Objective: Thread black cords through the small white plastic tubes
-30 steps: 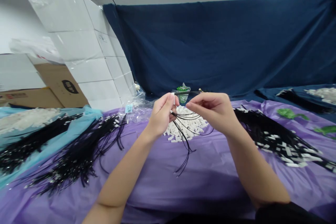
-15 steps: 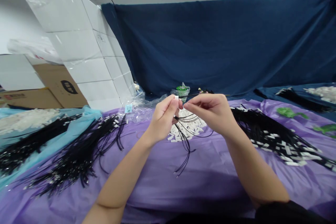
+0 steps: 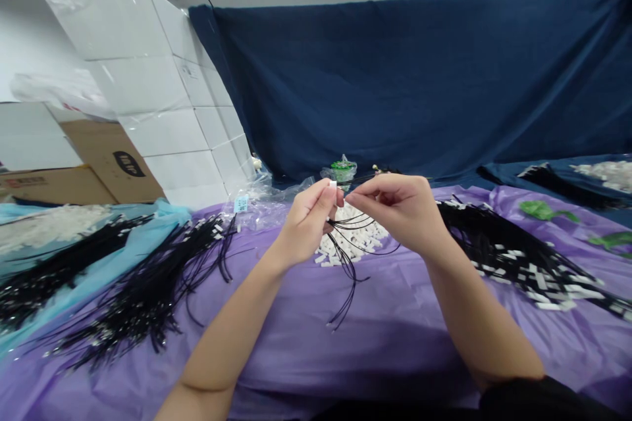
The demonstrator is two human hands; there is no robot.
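Between thumb and fingers, my left hand [image 3: 310, 216] pinches a small white connector housing [image 3: 333, 184]. My right hand [image 3: 395, 207] faces it with thumb and forefinger pinched on a thin black wire [image 3: 356, 179]; how the wire meets the housing is too small to make out. More black wires [image 3: 348, 270] loop between the hands and dangle below, some running from under my left fingers. Behind and beneath the hands lies a pile of white connector housings [image 3: 353, 237] on the purple table cover [image 3: 296, 355].
Loose black wires [image 3: 148, 289] lie at left, beside a light blue sheet [image 3: 113, 256]. More wires with white connectors [image 3: 518, 263] spread at right. A clear plastic bag [image 3: 266, 204] and a green-topped cup [image 3: 344, 170] stand behind. White boxes [image 3: 162, 92] are stacked at back left, next to a blue curtain [image 3: 405, 85].
Both hands hold nearly the same pose. The wires near my right fingertips have shifted slightly.
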